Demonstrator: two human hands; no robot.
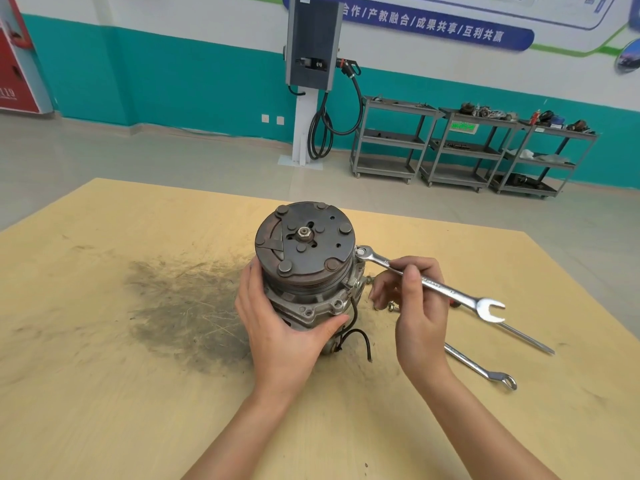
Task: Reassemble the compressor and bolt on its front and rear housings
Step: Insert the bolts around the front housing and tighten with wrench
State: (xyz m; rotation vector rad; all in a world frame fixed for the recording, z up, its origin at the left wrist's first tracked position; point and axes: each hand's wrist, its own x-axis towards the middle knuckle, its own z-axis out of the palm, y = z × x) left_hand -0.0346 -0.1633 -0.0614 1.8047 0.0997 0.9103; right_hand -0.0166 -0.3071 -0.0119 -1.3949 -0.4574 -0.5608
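Tightening a housing bolt on the upright grey metal compressor (pixel 304 271), left hand (pixel 280 327) gripping its body. Right hand (pixel 412 299) pinching the shiny steel combination wrench (pixel 429 284), ring end on the bolt. Next probably swinging the handle round, bracing hard

The left half of the counter (pixel 86 341), from the left edge across the dark smudge (pixel 183 306), lies bare and open to a hand, as does the strip along the far edge. The compressor (pixel 306 268) stands upright near the middle and blocks the centre; the left hand (pixel 280 327) wraps its near-left side. On its right side the combination wrench (pixel 429 282), gripped by the right hand (pixel 415 306), slants out toward the right edge and bars that flank. Beyond it, loose bolts (pixel 388 304), a screwdriver (pixel 519 336) and a second wrench (pixel 481 367) clutter the counter's right part. The near edge is crossed by both forearms.
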